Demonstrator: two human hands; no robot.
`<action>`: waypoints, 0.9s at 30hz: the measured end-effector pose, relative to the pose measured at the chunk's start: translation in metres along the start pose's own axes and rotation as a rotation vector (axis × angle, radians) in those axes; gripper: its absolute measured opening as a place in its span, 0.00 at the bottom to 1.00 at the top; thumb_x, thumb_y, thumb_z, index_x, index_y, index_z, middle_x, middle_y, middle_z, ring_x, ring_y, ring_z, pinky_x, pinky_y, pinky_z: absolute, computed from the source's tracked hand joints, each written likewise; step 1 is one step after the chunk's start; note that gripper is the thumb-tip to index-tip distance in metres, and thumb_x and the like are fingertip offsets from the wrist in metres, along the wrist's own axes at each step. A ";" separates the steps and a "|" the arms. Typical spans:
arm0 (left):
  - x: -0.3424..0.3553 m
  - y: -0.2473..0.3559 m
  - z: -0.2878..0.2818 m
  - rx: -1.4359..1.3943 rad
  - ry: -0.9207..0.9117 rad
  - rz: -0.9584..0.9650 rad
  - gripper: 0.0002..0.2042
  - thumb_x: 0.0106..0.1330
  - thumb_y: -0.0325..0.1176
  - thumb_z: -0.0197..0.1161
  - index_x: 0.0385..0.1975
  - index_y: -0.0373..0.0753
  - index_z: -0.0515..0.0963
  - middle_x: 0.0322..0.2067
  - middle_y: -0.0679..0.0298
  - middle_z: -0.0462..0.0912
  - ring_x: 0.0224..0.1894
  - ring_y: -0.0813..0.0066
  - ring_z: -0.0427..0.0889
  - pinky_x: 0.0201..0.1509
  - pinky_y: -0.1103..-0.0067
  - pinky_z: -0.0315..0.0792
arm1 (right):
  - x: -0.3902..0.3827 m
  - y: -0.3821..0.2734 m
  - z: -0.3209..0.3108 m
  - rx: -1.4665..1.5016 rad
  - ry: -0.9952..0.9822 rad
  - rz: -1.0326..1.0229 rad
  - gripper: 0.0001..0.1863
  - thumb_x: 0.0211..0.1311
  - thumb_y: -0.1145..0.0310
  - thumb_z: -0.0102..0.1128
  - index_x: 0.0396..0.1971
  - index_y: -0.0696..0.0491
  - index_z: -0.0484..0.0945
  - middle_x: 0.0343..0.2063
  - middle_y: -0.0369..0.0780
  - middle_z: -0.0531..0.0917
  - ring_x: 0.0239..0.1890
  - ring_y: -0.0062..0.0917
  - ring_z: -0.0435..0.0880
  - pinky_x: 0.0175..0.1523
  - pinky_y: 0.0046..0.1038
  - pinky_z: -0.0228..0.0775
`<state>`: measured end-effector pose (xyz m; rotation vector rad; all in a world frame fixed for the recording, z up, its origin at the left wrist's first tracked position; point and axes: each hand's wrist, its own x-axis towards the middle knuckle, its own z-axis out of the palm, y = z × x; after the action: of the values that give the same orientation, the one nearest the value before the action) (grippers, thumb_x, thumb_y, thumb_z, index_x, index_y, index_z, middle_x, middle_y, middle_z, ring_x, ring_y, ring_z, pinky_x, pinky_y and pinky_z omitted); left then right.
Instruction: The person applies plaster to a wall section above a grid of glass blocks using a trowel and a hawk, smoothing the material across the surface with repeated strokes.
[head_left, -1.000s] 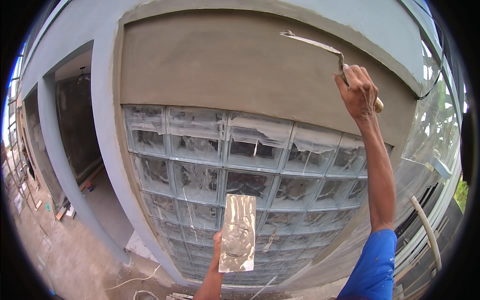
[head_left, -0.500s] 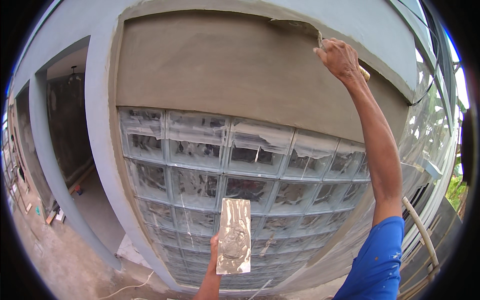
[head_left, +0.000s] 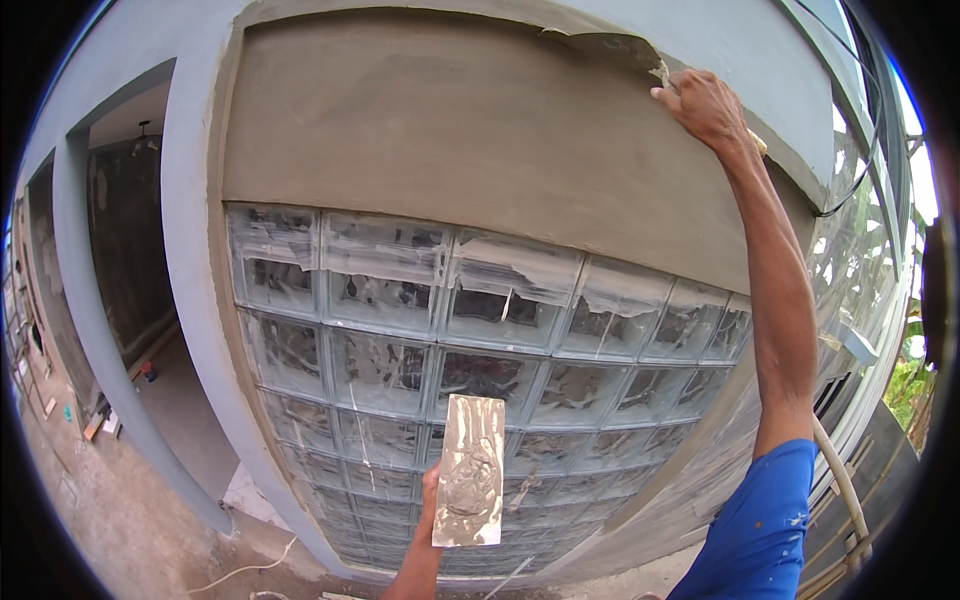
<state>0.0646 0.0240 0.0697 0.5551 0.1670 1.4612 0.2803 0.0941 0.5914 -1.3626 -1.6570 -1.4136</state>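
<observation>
My right hand (head_left: 708,108) is raised to the upper right, its fingers closed round a trowel (head_left: 618,48). The trowel's pale handle end pokes out behind the wrist, and grey mortar clings to the blade by the fingers. That blade lies along the top edge of a recessed grey plastered panel (head_left: 450,140). Low in the middle, my left hand (head_left: 430,490) grips a flat rectangular plastering float (head_left: 456,415) from its left side. A lump of wet mortar (head_left: 472,480) sits on the float's face; its handle is hidden.
Below the panel stands a glass block wall (head_left: 385,265), its top row smeared with whitish plaster. A pale blue pillar (head_left: 185,190) and doorway are at left. Black cables (head_left: 862,165) hang at the upper right, and a bent pole (head_left: 848,480) stands at lower right.
My right hand and the trowel have shifted slightly right along the panel's top edge. My left hand holds the float in nearly the same place.
</observation>
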 end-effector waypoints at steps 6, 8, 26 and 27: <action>-0.001 0.002 0.000 -0.089 -0.016 -0.011 0.13 0.66 0.30 0.48 0.45 0.31 0.72 0.35 0.56 0.80 0.30 0.67 0.83 0.32 0.75 0.81 | -0.017 0.032 0.007 -0.014 0.105 -0.027 0.20 0.56 0.52 0.56 0.26 0.57 0.80 0.27 0.46 0.81 0.33 0.39 0.80 0.39 0.40 0.71; 0.000 0.001 -0.002 -0.080 -0.022 -0.023 0.13 0.66 0.30 0.48 0.45 0.31 0.72 0.35 0.56 0.80 0.31 0.67 0.83 0.32 0.74 0.81 | -0.021 0.041 0.004 0.005 0.114 -0.021 0.19 0.56 0.53 0.56 0.26 0.56 0.80 0.26 0.46 0.81 0.32 0.38 0.80 0.38 0.40 0.71; 0.019 -0.025 -0.062 -0.031 0.107 -0.015 0.12 0.65 0.28 0.49 0.44 0.29 0.73 0.35 0.56 0.80 0.31 0.68 0.83 0.33 0.75 0.81 | 0.022 -0.022 -0.015 0.106 -0.025 -0.013 0.23 0.56 0.56 0.54 0.15 0.63 0.73 0.18 0.49 0.78 0.22 0.39 0.77 0.29 0.43 0.69; 0.012 -0.014 -0.044 -0.027 0.085 -0.013 0.12 0.65 0.28 0.49 0.44 0.29 0.73 0.35 0.56 0.80 0.31 0.68 0.83 0.33 0.75 0.81 | 0.021 -0.020 -0.013 0.111 -0.018 0.000 0.23 0.56 0.56 0.53 0.15 0.63 0.73 0.18 0.50 0.78 0.22 0.39 0.78 0.29 0.43 0.69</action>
<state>0.0593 0.0467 0.0285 0.4695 0.2165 1.4731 0.2528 0.0898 0.6062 -1.3170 -1.7197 -1.2929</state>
